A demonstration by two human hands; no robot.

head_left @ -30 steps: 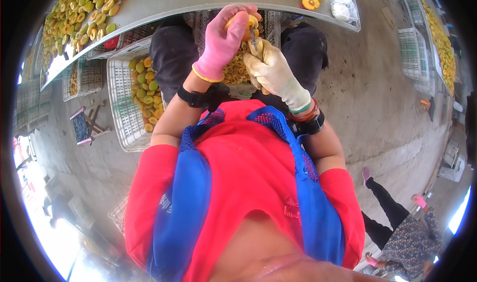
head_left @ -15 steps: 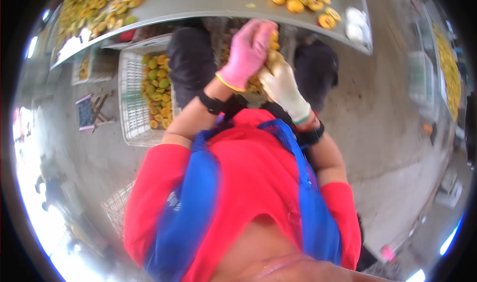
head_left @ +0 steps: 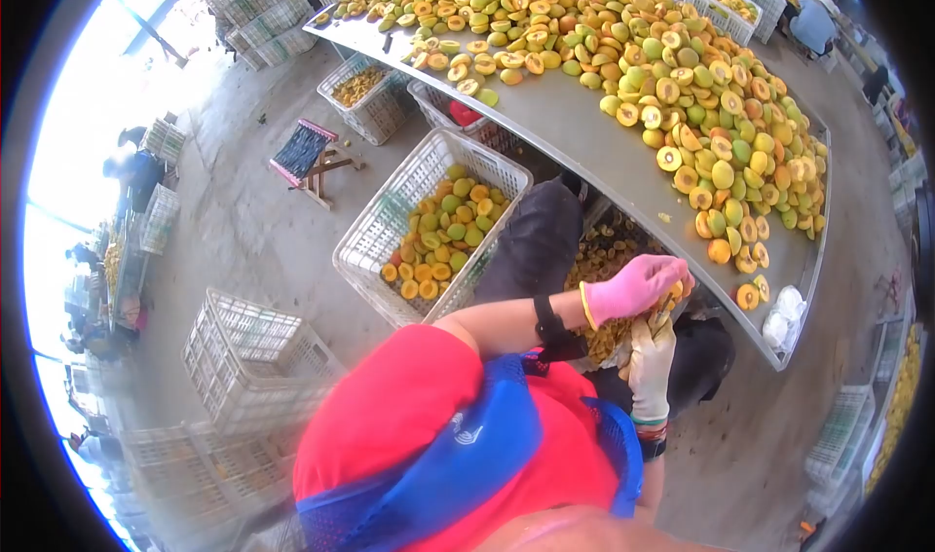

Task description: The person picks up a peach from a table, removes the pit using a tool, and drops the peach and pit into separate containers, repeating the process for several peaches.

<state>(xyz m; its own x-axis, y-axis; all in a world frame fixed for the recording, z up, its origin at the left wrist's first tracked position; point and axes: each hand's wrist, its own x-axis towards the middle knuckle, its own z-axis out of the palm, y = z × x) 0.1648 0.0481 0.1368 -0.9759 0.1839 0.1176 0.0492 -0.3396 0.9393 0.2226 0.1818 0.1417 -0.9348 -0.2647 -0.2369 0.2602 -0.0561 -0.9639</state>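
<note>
My left hand (head_left: pixel 638 287), in a pink glove, curls its fingers over what looks like a yellow peach half (head_left: pixel 670 302). Just below it, my right hand (head_left: pixel 651 362) in a whitish glove is closed, its fingers close against the fruit; anything inside its grip is hidden. Both hands meet over my lap, above a container of brownish-yellow pits and scraps (head_left: pixel 599 260) between my knees. Beyond them, a heap of halved yellow-green peaches (head_left: pixel 721 143) covers much of the metal table (head_left: pixel 584 128).
A white crate of peach halves (head_left: pixel 375 245) stands by my left leg. Further left are a folding stool (head_left: pixel 317 158) and a smaller crate (head_left: pixel 375 114). Stacked crates (head_left: pixel 243 357) lie behind on the left. A white plastic bundle (head_left: pixel 782 318) sits at the table's near corner.
My view has swung and lifted, so more of the table and heap shows and my hands appear lower and further right. The hands stay together over the lap.
</note>
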